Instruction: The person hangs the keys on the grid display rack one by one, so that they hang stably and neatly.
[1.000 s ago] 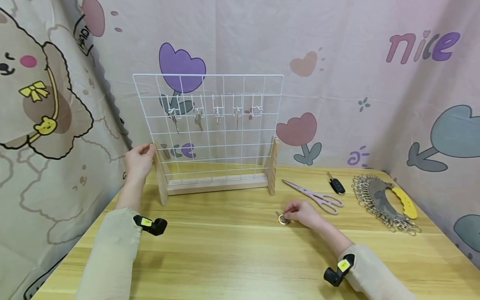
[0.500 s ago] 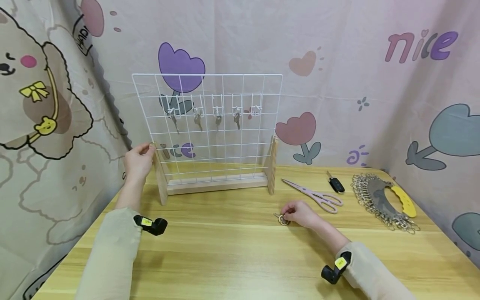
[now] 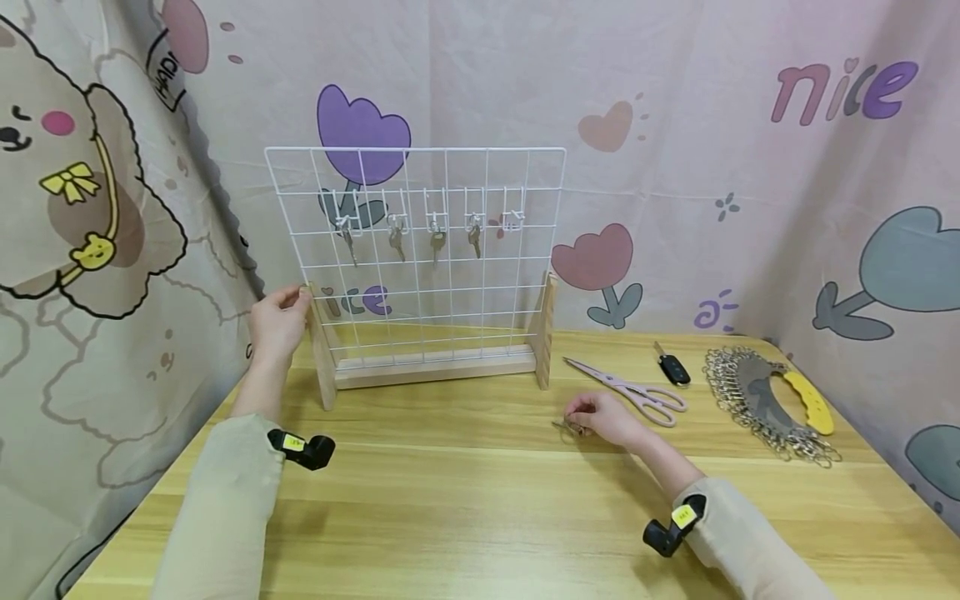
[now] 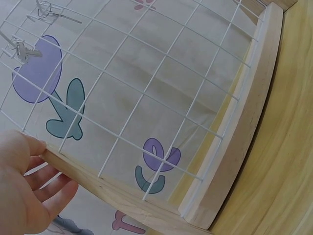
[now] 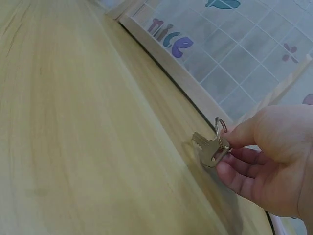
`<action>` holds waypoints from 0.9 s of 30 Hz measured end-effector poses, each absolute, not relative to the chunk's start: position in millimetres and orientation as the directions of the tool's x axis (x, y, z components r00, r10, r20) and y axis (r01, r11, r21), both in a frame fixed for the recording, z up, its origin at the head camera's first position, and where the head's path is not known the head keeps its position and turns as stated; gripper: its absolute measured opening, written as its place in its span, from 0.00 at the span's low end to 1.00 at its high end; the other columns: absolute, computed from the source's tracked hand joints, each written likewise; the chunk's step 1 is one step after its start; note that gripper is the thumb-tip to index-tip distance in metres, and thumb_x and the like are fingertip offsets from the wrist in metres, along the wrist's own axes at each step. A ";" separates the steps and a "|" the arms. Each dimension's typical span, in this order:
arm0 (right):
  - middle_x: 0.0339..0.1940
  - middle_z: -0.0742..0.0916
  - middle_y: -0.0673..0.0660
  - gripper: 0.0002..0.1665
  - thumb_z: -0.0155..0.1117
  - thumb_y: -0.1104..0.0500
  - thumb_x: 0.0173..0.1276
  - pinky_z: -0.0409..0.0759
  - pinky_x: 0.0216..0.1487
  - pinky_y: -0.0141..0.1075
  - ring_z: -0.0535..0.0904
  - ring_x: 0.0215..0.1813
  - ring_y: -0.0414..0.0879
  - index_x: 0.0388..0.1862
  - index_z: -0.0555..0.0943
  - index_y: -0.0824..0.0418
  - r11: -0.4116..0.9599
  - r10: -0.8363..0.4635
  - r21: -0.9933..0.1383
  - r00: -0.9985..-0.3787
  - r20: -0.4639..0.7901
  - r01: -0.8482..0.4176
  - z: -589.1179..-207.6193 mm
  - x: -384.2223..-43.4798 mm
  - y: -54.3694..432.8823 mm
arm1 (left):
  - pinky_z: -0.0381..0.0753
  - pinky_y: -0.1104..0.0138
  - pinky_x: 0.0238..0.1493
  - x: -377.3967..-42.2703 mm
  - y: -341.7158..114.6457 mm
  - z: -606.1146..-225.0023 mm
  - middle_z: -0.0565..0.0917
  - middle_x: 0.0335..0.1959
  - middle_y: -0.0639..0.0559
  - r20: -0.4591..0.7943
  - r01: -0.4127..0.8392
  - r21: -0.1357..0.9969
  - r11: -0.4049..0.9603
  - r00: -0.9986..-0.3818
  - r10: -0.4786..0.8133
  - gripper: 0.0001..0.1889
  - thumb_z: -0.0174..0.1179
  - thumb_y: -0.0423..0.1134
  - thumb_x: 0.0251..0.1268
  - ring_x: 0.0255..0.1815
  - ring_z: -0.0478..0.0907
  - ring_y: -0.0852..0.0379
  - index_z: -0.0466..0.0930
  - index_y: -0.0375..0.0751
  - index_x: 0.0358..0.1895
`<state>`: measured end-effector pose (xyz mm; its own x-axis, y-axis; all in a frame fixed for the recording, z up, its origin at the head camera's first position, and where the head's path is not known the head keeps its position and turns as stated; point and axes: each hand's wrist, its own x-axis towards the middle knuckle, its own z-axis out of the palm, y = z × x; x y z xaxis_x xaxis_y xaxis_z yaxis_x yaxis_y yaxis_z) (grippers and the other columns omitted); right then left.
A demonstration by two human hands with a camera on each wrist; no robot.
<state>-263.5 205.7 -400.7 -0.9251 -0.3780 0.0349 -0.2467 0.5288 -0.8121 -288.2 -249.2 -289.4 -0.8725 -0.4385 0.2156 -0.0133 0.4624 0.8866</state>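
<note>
My left hand (image 3: 276, 327) holds the top of the left wooden post (image 3: 321, 358) of a white wire grid rack (image 3: 416, 150); thumb and curled fingers lie around the post in the left wrist view. Several small keys (image 3: 438, 237) hang from white hooks across the grid, and the rightmost hook (image 3: 513, 218) bears no key. Low over the table, in front of the rack's right post, my right hand (image 3: 602, 417) pinches a key (image 5: 209, 153) on a metal split ring (image 5: 218, 125) between thumb and fingers. The key's toothed blade points away from the fingertips.
Pink scissors (image 3: 630, 392) lie just behind my right hand. Beyond them is a black car key (image 3: 673, 369). Farther right, a grey plate with a yellow handle (image 3: 813, 404) and many metal rings lies near the table's edge. A printed curtain hangs behind.
My right hand has risen slightly with the key and ring, which were flat against the table before. Some hanging keys have turned to show their faces. My left hand has stayed put.
</note>
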 end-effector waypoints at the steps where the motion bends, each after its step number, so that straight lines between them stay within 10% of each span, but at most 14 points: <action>1: 0.27 0.80 0.54 0.04 0.58 0.69 0.64 0.75 0.23 0.32 0.72 0.25 0.42 0.35 0.79 0.70 0.517 -0.378 -0.821 -0.925 0.036 -0.243 -398.9 -263.8 205.5 | 0.75 0.75 0.43 -288.0 -249.1 -289.0 0.73 0.57 0.41 0.215 -0.012 0.888 0.460 -0.873 -0.437 0.24 0.44 0.46 0.72 0.52 0.69 0.53 0.66 0.38 0.65; 27: 0.29 0.81 0.59 0.08 0.57 0.68 0.66 0.83 0.35 0.39 0.79 0.34 0.51 0.39 0.77 0.75 0.503 -0.316 -0.779 -0.919 0.236 -0.373 -300.3 -291.0 191.4 | 0.76 0.74 0.45 -287.1 -248.5 -288.1 0.72 0.58 0.40 0.209 -0.006 0.894 0.447 -0.878 -0.431 0.24 0.44 0.44 0.72 0.51 0.70 0.55 0.66 0.37 0.65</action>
<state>-291.0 191.4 -300.3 -0.9189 -0.3159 0.2362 -0.3733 0.5034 -0.7792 -287.1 -248.5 -288.1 -0.8778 -0.4308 0.2094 -0.0060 0.4470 0.8945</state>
